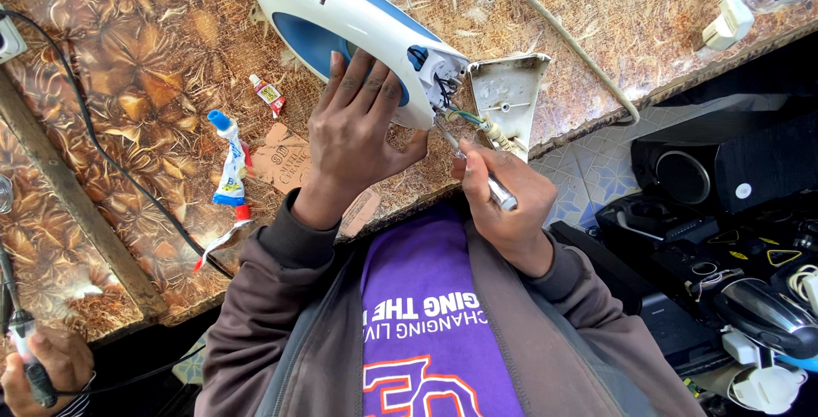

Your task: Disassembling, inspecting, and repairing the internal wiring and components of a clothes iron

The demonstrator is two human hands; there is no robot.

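White-blue iron (358, 21), rear cover (509, 93) off, wiring seemingly exposed.

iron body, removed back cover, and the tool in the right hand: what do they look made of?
Iron body: looks like glossy moulded plastic, white with blue panels, showing smooth highlights. Back cover: probably matte white plastic, with moulded ribs and a screw boss inside. Tool in the right hand: bright, reflective shaft, probably metal; its tip among the wires is too small to tell.
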